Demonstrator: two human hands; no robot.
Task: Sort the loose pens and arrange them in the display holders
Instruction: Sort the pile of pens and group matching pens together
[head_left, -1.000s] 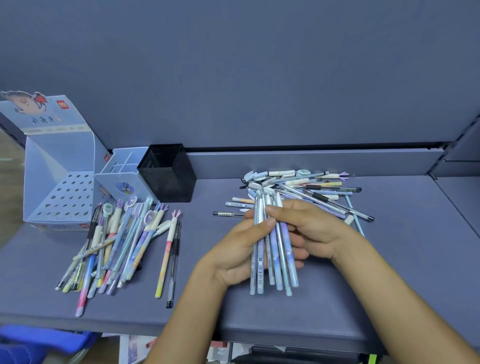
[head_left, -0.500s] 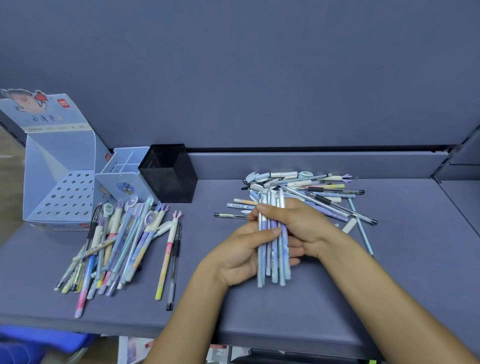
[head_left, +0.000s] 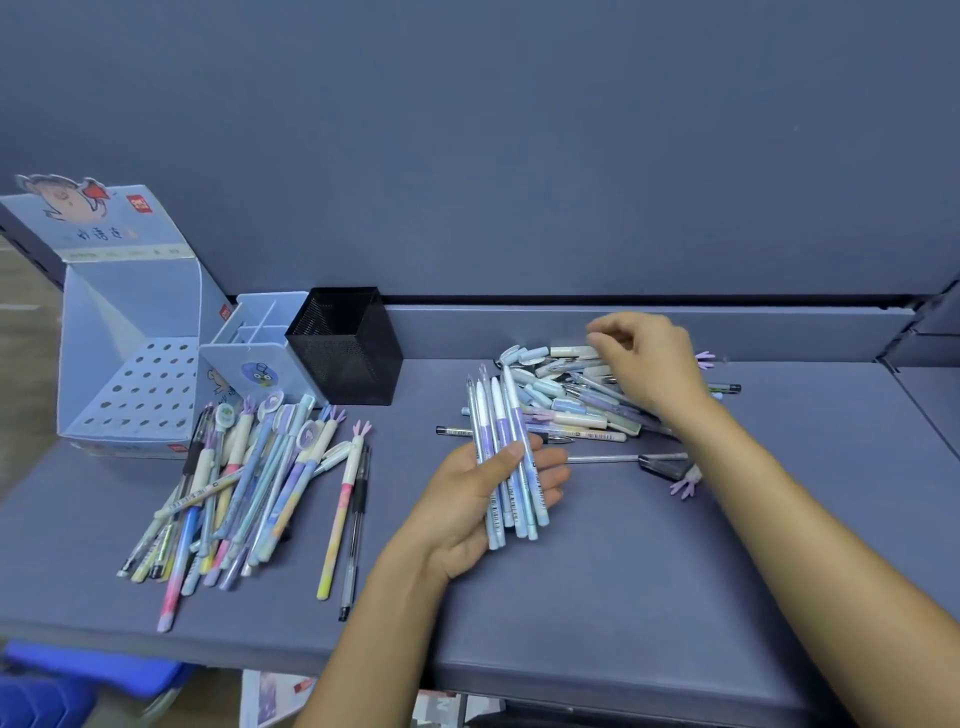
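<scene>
A person's left hand (head_left: 467, 499) grips a bundle of at least five pens (head_left: 511, 467) above the table (head_left: 623, 597), thumb across them. The right hand (head_left: 649, 364) hovers over one loose pile (head_left: 571, 410), fingers (head_left: 605, 338) loosely curled, holding nothing. A second pile (head_left: 249, 483) lies before three holders: display box (head_left: 130, 364), blue holder (head_left: 260, 358), black mesh cup (head_left: 345, 348).

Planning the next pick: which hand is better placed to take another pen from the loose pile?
Right. The right hand hovers over the pile, its fingers apparently free; the left hand is occupied, gripping a bundle of pens.
</scene>
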